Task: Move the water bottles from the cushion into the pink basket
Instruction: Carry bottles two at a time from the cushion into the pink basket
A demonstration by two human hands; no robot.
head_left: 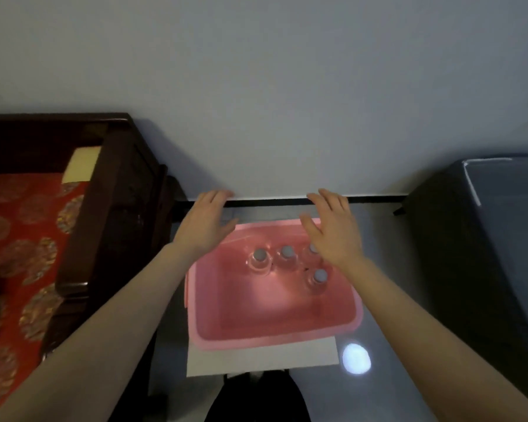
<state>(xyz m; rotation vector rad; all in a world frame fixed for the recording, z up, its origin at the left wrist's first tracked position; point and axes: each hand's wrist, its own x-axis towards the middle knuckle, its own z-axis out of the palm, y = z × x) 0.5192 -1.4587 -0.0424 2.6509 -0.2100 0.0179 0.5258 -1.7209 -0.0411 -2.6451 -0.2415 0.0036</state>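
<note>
Palms down, a person's left hand (206, 222) and right hand (329, 229) hover with fingers spread and nothing in their grasp above the far end of a pink basket (275, 335). Four clear water bottles (287, 263) with pale caps stand upright inside, clustered toward its far right. Beneath lies a white sheet (256, 359) on the glossy floor (409, 300); a red patterned cushion (22, 239) sits at left.

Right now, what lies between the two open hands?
In the head view, only the pink basket's far rim and bare floor lie between the left hand and right hand.
</note>
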